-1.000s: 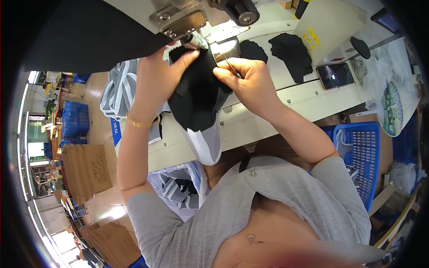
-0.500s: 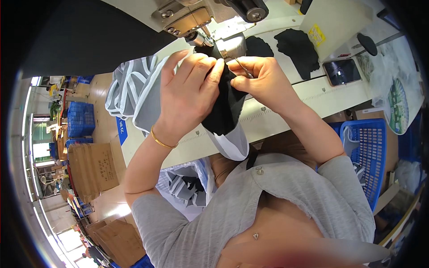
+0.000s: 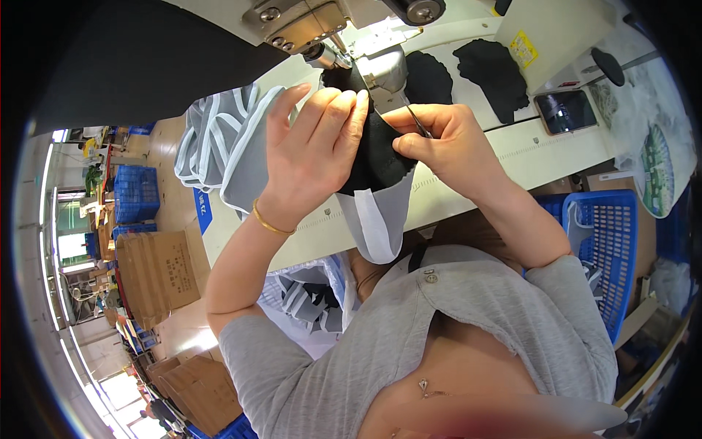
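Since half a second earlier, my right hand (image 3: 453, 146) had slid a little toward three o'clock, away from the sewing machine (image 3: 314, 25), while my left hand (image 3: 311, 146) had stayed almost where it was. The lower end of the black cloth (image 3: 376, 164) had ridden up, so more of the pale cloth (image 3: 391, 227) showed beneath it.

The black cloth lay at twelve o'clock in my view, its far end running up to the machine's foot and its near end toward six. The pale cloth hung from there over the edge of the worktop (image 3: 556, 146), a white strip along it. My left hand was closed on the black cloth's edge, thumb and fingertips together, just below the foot. My right thumb and finger were clamped on a slim metal tool (image 3: 418, 123), its tip toward eleven o'clock, and they met the cloth's right side; I could not tell whether they gripped it too.

From the black cloth, a grey pile (image 3: 219, 132) with white edging sat at nine o'clock, one black piece (image 3: 428, 77) at one, a larger piece (image 3: 493, 80) at two, and a phone (image 3: 567, 111) between two and three. A blue basket (image 3: 607, 241) stood at four, and a white bag (image 3: 344, 282) of scraps at seven.
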Tool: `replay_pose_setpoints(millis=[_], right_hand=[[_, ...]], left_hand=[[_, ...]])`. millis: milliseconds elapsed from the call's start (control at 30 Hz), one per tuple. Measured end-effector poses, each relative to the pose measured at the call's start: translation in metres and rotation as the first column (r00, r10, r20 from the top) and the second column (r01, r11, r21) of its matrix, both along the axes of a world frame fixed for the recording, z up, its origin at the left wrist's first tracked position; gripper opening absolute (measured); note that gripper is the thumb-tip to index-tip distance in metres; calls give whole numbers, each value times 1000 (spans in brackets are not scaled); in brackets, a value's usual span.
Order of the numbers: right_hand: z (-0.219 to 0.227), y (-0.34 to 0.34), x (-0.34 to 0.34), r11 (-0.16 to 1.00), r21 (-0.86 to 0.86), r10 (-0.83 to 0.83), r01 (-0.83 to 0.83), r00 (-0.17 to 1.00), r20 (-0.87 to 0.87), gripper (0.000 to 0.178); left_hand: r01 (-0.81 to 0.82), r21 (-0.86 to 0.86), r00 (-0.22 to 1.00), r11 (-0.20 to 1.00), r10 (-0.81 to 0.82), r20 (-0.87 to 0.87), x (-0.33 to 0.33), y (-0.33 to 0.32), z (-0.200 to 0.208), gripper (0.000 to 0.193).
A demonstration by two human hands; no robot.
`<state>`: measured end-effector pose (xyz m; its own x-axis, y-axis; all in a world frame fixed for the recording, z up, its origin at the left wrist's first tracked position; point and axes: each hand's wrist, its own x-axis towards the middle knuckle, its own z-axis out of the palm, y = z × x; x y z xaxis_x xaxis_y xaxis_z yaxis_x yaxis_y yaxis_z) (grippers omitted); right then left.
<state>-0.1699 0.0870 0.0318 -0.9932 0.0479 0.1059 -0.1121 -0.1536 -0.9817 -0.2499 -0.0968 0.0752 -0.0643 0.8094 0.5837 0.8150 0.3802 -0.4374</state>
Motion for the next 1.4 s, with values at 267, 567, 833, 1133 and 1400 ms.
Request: replay_pose_setpoints(millis=[267,567,833,1133,1400], right_hand=[[0,1,2,1000,-15,5,-5,1000,1,29],[5,0,5,999,33,-30,30,1000,-3,27],[7,-7,7,999,35,-29,30,999,-13,22],[10,-6,-3,995,81,-56,62,995,-78,21],[10,3,-20,997,32,-72,76,989,-126,25]], left_hand=[[62,75,997,995,-59,-51,0,1,-3,21],[107,104,987,989,-93,-132,-2,0,-4,15],[104,65,991,992,-97,-92,-3,-4,0,19],[67,50,996,996,-64,-59,-7,-2,6,19],[84,96,991,992,-74,-109,-17,9,7,18]])
